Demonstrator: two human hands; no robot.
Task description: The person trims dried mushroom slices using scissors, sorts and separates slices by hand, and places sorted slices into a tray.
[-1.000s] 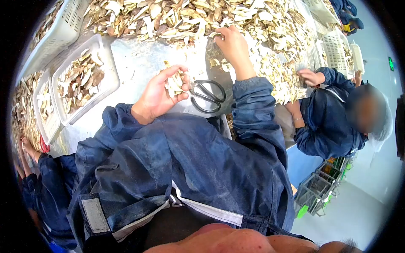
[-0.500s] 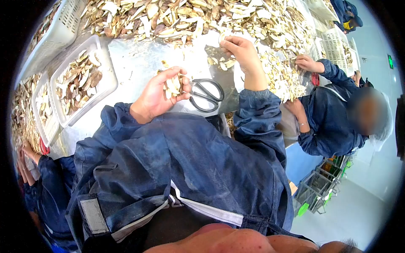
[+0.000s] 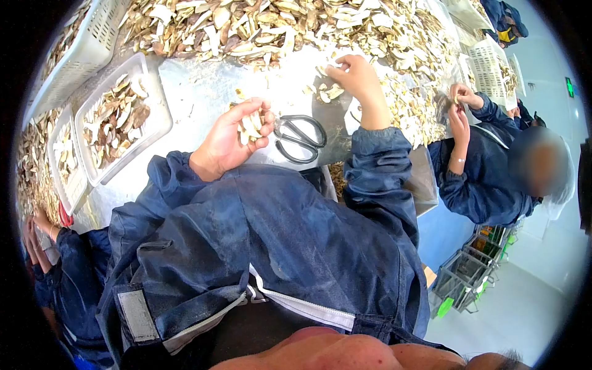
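Note:
Several pale dried mushroom slices (image 3: 250, 128) lie in my left hand (image 3: 225, 135), its fingers curled round them, palm up. Beside those fingertips, black-handled scissors (image 3: 300, 139) rest on the metal table. My right hand (image 3: 357, 79) hovers by a small group of slices (image 3: 330, 94), with its fingers bent together. A pale bit shows at its fingertips, but I cannot make out whether it is held. Beyond both hands spreads a large heap of dried mushroom slices (image 3: 259, 31).
A clear plastic tray of slices (image 3: 161, 120) stands at left, with a white perforated basket (image 3: 92, 58) behind it. At right, a co-worker (image 3: 487, 166) in dark blue handles a slice near more white baskets (image 3: 491, 65). Another person's arms (image 3: 49, 246) show at lower left.
My right hand has shifted slightly right and down, and the slice at its fingertips no longer shows clearly. My left hand stays nearly still. The co-worker at right has brought both hands together.

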